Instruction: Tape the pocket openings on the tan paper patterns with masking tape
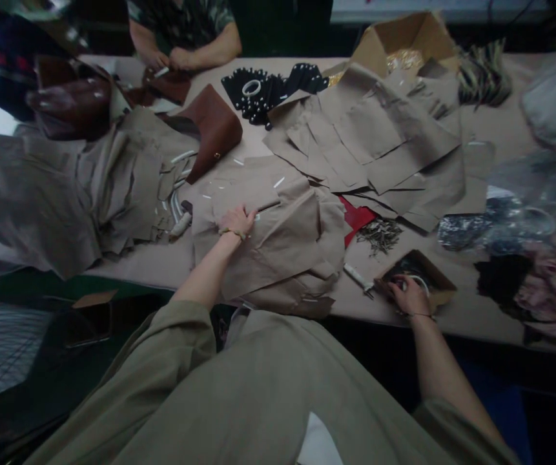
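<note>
My left hand [237, 221] lies on a pile of grey-brown fabric pieces [278, 252], fingers stretched out. Just past its fingertips a thin dark strip or slit [268, 207] and a small white mark show on the top piece. At the small open cardboard box [445, 292], my right hand [409, 295] has its fingers curled at the left side. Whatever is between those fingers is too small and dark to make out. A white ring-shaped item [422, 281] shows behind the right hand, in the box. Left of the box lies a pale-handled tool [358, 279] with a forked metal end.
Small metal pieces [381, 234] lie heaped beside a red piece [355, 216]. More fabric [355, 129] is stacked behind, near a large cardboard box [413, 39]. Brown leather bags [217, 129] and fabric [88, 187] fill the left. Across the table, a person's hands [171, 61] work on brown leather.
</note>
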A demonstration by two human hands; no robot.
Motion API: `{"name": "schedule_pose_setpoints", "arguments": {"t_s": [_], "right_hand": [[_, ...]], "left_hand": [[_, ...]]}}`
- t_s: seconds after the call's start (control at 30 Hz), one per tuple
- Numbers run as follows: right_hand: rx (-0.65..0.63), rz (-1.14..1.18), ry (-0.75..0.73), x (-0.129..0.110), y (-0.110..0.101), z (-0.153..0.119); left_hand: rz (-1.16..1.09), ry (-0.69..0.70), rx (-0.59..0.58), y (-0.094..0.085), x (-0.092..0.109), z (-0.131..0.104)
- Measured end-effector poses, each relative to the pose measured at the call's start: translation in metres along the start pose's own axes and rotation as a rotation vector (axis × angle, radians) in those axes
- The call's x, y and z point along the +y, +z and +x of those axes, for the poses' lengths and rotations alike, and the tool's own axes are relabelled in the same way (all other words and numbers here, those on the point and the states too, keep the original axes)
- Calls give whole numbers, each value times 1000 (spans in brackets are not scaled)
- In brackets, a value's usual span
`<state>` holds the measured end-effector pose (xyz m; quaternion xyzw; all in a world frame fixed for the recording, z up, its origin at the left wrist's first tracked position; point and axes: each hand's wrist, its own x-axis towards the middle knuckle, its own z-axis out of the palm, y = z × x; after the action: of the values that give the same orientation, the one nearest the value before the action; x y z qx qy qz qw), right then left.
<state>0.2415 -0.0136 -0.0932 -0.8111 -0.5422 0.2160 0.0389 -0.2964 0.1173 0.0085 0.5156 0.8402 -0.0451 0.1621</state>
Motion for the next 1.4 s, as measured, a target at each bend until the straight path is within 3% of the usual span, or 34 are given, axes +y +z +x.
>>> {"name": "schedule_pose_setpoints", "arguments": {"t_s": [0.1,0.27,0.37,0.47,0.53,0.6,0.73,0.8,0.87,0.9,1.0,1.07,1.13,1.27,1.4], "right_hand": [[3,29,-61,6,6,0],[42,66,-128,5,7,1],[123,79,-152,-1,-9,-5],[221,162,-111,-21,-37,-17],[275,280,-77,-49,-54,-27],[277,429,-97,-91,-63,-40],[42,779,-241,-202,-44,-68],[-122,930,-267,-254,-22,-83],[-253,1016,-285,-294,-1,-97],[-306,1037,-294,-310,8,-103],[-448,1045,-299,-342,25,-111],[-479,999,-351,-358,27,-103],[-433,862,-503,-378,25,-84],[-271,263,-864,-427,29,-24],[-435,-206,-1091,-459,52,30]], "left_hand": [[54,-24,-43,15,4,-5],[90,15,-10,37,17,-11],[105,9,-27,35,17,-5],[52,59,-129,25,8,7],[-17,94,-210,19,5,12],[-38,91,-225,13,7,11],[64,57,-124,-1,13,-24],[16,243,-110,-8,8,-58],[-133,620,-130,-11,-3,-94],[-185,738,-118,-11,-11,-109],[-261,783,-24,-7,-31,-128],[-300,716,31,-3,-42,-118],[-361,611,80,0,-49,-93],[-445,304,147,15,-52,-35],[-496,261,76,40,-49,-6]]}}
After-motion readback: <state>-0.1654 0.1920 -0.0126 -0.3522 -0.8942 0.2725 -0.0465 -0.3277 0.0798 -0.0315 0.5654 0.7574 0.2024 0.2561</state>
